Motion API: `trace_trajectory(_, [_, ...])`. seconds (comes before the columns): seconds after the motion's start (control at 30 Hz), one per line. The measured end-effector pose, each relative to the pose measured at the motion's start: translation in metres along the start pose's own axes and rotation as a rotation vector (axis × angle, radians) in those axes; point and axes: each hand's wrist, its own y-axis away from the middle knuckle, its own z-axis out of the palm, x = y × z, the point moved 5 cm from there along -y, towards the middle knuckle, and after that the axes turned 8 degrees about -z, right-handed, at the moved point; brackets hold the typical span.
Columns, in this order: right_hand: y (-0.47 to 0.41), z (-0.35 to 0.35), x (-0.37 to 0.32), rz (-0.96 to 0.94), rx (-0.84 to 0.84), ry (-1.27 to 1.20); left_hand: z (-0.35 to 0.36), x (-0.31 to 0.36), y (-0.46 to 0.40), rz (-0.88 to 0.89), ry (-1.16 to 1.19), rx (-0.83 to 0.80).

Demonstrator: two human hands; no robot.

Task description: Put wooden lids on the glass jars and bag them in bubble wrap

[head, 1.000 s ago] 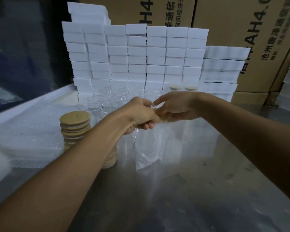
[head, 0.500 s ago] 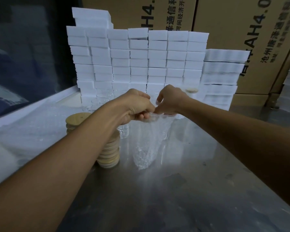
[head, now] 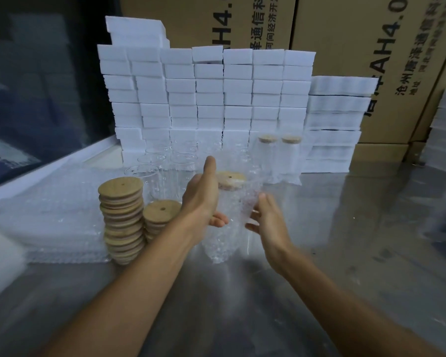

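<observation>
Both hands work at the middle of the steel table (head: pixel 345 253), where a lidded glass jar (head: pixel 232 199) sits inside a bubble-wrap bag (head: pixel 227 238), its wooden lid (head: pixel 231 179) showing through the open top. The left hand (head: pixel 204 202) rests against the bag's left side with the thumb raised and the fingers spread loosely under it; the right hand (head: pixel 265 222) lies against the right side with straight, relaxed fingers. Neither is clamped on the bag; they seem to cup it so the jar settles to the bottom and stays upright. Half a second ago both hands were closed into fists at the bag's mouth, pinching its rim together and holding it higher; now they have dropped down the sides and opened, and the lid is visible where knuckles hid it before. Toward the left edge stand two stacks of wooden lids (head: pixel 121 217) on a pile of flat bubble-wrap bags (head: pixel 62 215), within easy reach of the left hand. Empty glass jars (head: pixel 165 161) wait behind them, and two finished bagged jars (head: pixel 278 158) stand farther back near the wall of white boxes (head: pixel 206 99), clear of the working space. This jar looks ready to join them.
</observation>
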Motion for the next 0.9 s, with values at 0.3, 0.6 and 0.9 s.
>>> trace_trajectory(0.3, [-0.008,0.010,-0.037,-0.199,-0.125,0.121,0.004,0.007,0.017,0.113,0.059,-0.051])
trace_trajectory(0.6, [-0.044,-0.006,-0.059,-0.215,-0.003,0.224,0.004,0.002,0.024,0.287,-0.046,-0.028])
trace_trajectory(0.9, [-0.051,-0.010,-0.052,-0.112,0.013,0.126,0.016,-0.006,0.017,0.491,-0.371,0.062])
